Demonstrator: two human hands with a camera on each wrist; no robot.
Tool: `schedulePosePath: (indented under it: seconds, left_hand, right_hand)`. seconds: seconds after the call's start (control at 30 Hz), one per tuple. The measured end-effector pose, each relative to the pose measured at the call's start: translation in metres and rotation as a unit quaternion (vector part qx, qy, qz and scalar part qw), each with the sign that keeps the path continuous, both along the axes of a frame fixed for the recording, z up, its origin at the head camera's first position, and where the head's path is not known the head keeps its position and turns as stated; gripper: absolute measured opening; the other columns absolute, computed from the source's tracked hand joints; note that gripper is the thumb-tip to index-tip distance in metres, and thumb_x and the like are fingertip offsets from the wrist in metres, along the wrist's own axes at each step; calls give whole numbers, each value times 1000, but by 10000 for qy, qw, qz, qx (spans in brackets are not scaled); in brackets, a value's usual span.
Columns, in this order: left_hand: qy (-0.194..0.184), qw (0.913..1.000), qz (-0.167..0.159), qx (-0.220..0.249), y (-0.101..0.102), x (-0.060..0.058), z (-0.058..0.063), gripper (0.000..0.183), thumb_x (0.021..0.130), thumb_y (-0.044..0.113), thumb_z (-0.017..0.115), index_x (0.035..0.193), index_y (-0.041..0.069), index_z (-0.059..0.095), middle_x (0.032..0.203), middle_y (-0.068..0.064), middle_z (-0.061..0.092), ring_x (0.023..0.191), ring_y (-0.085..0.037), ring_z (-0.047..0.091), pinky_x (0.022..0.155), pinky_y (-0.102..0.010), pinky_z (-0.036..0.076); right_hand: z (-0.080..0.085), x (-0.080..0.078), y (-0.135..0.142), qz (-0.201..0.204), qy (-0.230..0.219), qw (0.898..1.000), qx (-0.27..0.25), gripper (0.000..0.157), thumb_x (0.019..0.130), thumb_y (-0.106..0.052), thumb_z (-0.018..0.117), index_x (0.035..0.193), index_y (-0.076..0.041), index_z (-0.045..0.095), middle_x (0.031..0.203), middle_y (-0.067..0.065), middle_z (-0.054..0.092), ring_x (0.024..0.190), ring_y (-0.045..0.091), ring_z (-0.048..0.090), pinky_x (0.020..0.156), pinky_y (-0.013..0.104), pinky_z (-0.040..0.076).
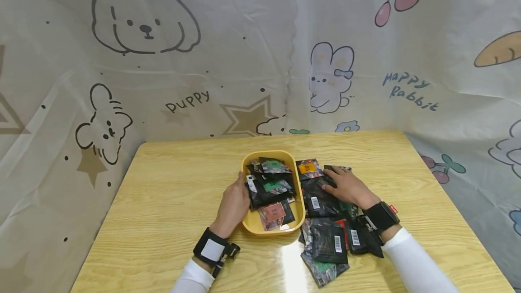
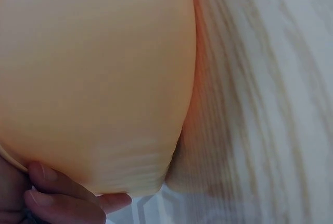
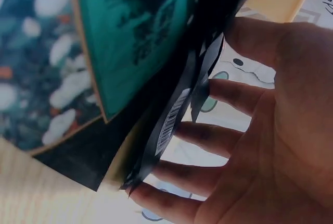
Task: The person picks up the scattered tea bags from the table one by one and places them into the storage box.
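A yellow plastic bin (image 1: 272, 234) stands mid-table, with several black and printed packets (image 1: 270, 191) inside. My left hand (image 1: 233, 205) grips its left side; the left wrist view shows fingers (image 2: 67, 198) against the bin's smooth outer wall (image 2: 99, 78). To the right of the bin lies a loose pile of flat packets (image 1: 321, 200), some with white barcodes, others with green, orange or red labels. My right hand (image 1: 352, 189) rests on the pile's far part, fingers spread. In the right wrist view its fingertips touch the edges of black packets (image 3: 171, 120).
More packets (image 1: 329, 243) overlap towards the front, right of the bin. Wood-grain table (image 1: 175, 184) extends left of the bin. A cloth with cartoon drawings (image 1: 244, 58) hangs behind the table's back edge and along its sides.
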State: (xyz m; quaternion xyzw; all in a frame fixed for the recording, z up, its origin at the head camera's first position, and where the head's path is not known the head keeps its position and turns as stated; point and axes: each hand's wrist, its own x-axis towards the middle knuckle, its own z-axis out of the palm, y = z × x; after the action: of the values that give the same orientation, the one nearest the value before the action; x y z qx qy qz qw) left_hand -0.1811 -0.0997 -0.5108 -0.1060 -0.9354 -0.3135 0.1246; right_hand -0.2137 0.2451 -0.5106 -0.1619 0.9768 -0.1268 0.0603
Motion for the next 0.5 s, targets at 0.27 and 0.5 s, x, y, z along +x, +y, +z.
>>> schedulePosePath:
  seconds: [0.27, 0.5]
  left_hand:
    - [-184, 9998, 81, 6, 0, 1, 3, 45, 93, 4, 43, 136, -6, 35, 108, -22, 60, 77, -16, 56, 60, -35, 50]
    - [-288, 9995, 104, 20, 0, 2, 2, 46, 93, 4, 44, 136, -6, 34, 108, -21, 60, 70, -14, 52, 55, -31, 46]
  right_hand:
    - [8, 5, -4, 414, -382, 9984, 7, 94, 71, -71, 58, 143, -17, 33, 146, 23, 24, 126, 51, 18, 91, 71, 25]
    - [-4, 4, -6, 534, 396, 9977, 92, 61, 86, -46, 59, 137, -16, 43, 134, 21, 42, 119, 43, 37, 91, 60, 35]
